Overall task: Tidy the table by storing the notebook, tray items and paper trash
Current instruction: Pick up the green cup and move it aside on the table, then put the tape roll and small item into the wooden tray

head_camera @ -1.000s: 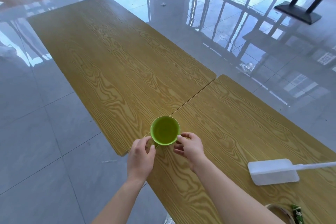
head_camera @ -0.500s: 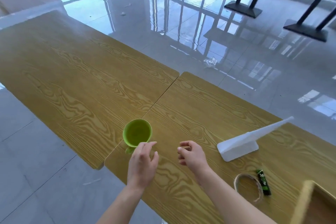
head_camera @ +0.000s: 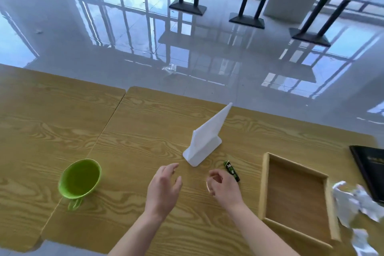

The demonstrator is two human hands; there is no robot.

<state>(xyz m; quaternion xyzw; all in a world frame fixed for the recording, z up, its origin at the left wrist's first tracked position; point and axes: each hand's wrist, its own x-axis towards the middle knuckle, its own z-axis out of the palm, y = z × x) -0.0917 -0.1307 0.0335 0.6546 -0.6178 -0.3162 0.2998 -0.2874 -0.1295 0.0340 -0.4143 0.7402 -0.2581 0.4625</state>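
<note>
My left hand (head_camera: 164,189) hovers over the wooden table (head_camera: 128,131) with fingers spread, holding nothing. My right hand (head_camera: 225,188) is curled over a tape ring (head_camera: 207,185), of which only a pale arc shows; a grip is not visible. A green-black packet (head_camera: 231,170) lies just beyond it. To the right sits a wooden tray (head_camera: 262,185) with nothing inside it. A black notebook (head_camera: 369,170) lies at the far right, with crumpled white paper (head_camera: 357,201) in front of it. A green cup (head_camera: 80,178) stands to the left.
A white plastic sign stand (head_camera: 204,143) stands just beyond my hands. More crumpled paper (head_camera: 362,243) lies at the bottom right corner. The table's near edge (head_camera: 62,244) runs close below the cup. Black table legs (head_camera: 188,7) stand on the glossy floor beyond.
My view has swung right, bringing the tray, notebook and paper into sight. Both hands have left the green cup and moved right; my right hand now covers the tape ring.
</note>
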